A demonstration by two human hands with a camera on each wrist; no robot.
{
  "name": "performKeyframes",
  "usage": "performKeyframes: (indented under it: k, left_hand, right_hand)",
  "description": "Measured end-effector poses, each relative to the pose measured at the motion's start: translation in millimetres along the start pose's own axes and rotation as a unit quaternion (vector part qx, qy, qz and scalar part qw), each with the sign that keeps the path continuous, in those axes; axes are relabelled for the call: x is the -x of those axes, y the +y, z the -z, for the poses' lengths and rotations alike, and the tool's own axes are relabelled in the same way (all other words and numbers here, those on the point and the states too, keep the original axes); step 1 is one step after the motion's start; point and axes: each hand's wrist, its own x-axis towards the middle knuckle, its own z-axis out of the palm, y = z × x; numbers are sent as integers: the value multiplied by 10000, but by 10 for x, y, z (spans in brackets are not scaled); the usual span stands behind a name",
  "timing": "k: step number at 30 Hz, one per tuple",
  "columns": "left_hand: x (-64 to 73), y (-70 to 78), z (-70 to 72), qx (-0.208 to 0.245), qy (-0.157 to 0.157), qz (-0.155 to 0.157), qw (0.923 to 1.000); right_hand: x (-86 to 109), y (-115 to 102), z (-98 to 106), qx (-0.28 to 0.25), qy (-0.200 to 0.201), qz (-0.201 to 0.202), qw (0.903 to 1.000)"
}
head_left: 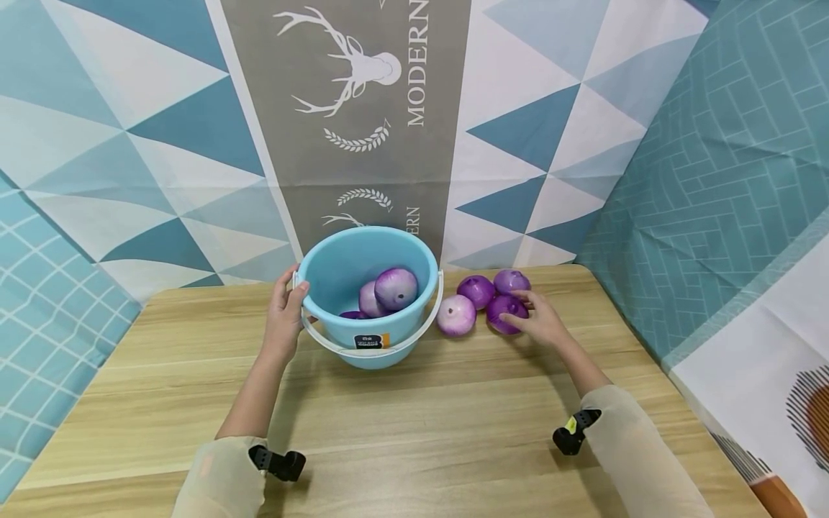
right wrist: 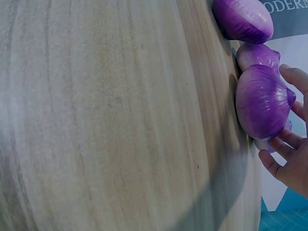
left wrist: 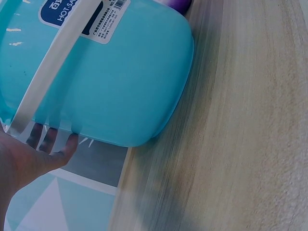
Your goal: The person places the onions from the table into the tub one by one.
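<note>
A light blue bucket (head_left: 350, 334) with a white handle (head_left: 427, 324) stands upright on the table. Several purple onions lie inside, one pale-bottomed onion (head_left: 396, 289) uppermost. My left hand (head_left: 283, 306) holds the bucket's left side near the rim; the left wrist view shows its fingers (left wrist: 72, 144) against the wall. To the right, my right hand (head_left: 540, 320) reaches round a dark purple onion (head_left: 501, 313), its fingers spread and loosely bent beside it. In the right wrist view this onion (right wrist: 262, 103) rests on the wood; whether the thumb touches it is unclear.
Close by are a pale-bottomed onion (head_left: 456, 316), a purple onion (head_left: 476, 291) and another behind (head_left: 510, 280). The wooden table (head_left: 414, 439) meets a patterned cloth backdrop (head_left: 518, 194) at its far edge. A black wrist camera (head_left: 285, 464) hangs from the left sleeve.
</note>
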Motion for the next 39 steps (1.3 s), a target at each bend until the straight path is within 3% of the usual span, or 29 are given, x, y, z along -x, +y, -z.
performKeyframes:
  k: [17,39]
  left_hand:
    - [-5,-21,-9,20,54,4,10000]
    - [0,-19,-10,25,69,-7,10000]
  right_hand:
    - [-7,134,-105,-41,-237,-512,9984]
    - [-5,120,-113,-191,-169,-365,9990]
